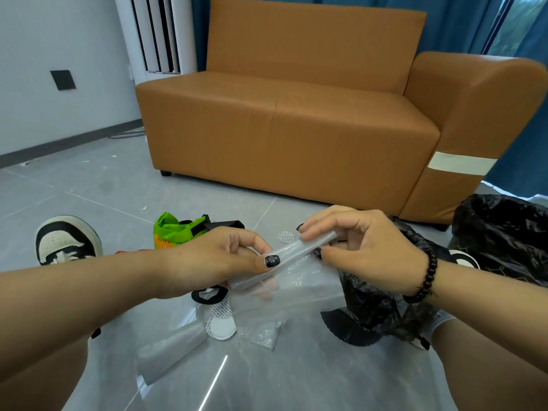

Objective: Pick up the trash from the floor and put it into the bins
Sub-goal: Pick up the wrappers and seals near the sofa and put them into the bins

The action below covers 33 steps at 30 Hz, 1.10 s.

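A rolled clear plastic sheet (292, 258) is held above the floor between both hands. My left hand (219, 259) grips its lower end, thumb on top. My right hand (361, 247) pinches the upper end, and a loose flap of the plastic hangs below. On the floor beneath lie a second clear plastic roll (175, 348), white round mesh pads (221, 323), a small clear bag (262, 335) and a green and orange wrapper (175, 231). A bin lined with a black bag (504, 232) stands at the right.
An orange sofa (296, 120) stands close behind the trash. A crumpled black bag (370, 307) lies under my right wrist. My shoes (66, 240) rest on the grey tile floor at left and right. White scraps dot the floor near the wall.
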Available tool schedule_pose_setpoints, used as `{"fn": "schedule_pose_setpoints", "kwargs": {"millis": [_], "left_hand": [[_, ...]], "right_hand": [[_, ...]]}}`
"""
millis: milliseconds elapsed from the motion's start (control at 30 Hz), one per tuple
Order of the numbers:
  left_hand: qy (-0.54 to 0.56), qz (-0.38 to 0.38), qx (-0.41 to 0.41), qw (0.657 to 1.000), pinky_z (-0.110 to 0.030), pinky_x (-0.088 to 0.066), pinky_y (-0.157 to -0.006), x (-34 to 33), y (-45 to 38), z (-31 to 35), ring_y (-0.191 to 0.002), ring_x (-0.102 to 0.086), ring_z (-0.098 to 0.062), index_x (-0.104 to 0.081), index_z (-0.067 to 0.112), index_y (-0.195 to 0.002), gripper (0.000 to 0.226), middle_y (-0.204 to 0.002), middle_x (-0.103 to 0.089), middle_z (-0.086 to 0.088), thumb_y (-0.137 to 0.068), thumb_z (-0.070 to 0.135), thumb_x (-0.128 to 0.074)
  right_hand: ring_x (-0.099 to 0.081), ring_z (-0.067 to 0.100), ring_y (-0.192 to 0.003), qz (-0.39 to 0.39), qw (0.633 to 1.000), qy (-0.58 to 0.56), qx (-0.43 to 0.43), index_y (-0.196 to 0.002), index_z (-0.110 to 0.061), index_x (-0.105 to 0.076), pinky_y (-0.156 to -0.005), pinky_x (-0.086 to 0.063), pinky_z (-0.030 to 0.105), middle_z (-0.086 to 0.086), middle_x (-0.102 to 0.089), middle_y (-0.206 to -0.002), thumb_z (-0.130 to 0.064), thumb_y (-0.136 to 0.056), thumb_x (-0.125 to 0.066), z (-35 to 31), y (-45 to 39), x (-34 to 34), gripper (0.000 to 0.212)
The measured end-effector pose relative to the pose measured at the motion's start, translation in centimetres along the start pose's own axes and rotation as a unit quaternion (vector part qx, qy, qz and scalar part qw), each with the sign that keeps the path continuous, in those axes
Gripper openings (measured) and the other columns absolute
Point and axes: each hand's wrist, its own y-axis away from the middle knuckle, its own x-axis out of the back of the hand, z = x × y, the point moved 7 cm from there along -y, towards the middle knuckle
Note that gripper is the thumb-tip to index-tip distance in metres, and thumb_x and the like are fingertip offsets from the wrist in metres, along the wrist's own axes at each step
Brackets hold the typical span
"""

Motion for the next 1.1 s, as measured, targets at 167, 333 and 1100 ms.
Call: {"fn": "schedule_pose_setpoints", "kwargs": {"millis": [167, 333, 1100], "left_hand": [[-0.026, 0.028, -0.030, 0.999, -0.023, -0.053, -0.060, 0.6, -0.2, 0.1, -0.071, -0.067, -0.018, -0.067, 0.011, -0.088, 0.026, -0.083, -0.072, -0.011, -0.068, 0.026, -0.074], [-0.007, 0.023, -0.015, 1.000, -0.021, -0.052, -0.055, 0.2, -0.1, 0.1, -0.067, -0.066, -0.017, -0.065, 0.012, -0.090, 0.025, -0.082, -0.072, -0.007, -0.070, 0.027, -0.070], [-0.049, 0.047, -0.038, 0.997, -0.042, -0.055, -0.076, 0.2, -0.6, 0.5, -0.069, -0.071, -0.027, -0.063, 0.008, -0.096, 0.022, -0.083, -0.073, -0.010, -0.078, 0.018, -0.071]], "right_hand": [[-0.057, 0.055, -0.089, -0.030, 0.998, -0.015, -0.062, -0.108, -0.024, -0.067, -0.076, -0.048, 0.064, 0.001, -0.071, -0.104, -0.020, -0.077, -0.075, 0.9, 0.0, -0.2, 0.032], [-0.070, 0.031, -0.082, -0.004, 0.999, 0.018, -0.049, -0.090, -0.013, -0.074, -0.078, -0.056, 0.053, 0.005, -0.073, -0.094, 0.002, -0.079, -0.071, 0.5, -0.1, 0.0, 0.019], [-0.069, 0.034, -0.083, -0.014, 0.988, -0.057, -0.143, -0.103, -0.016, -0.070, -0.066, -0.060, 0.045, 0.018, -0.068, -0.103, 0.002, -0.081, -0.066, 2.0, 0.3, 0.2, 0.028]]}}
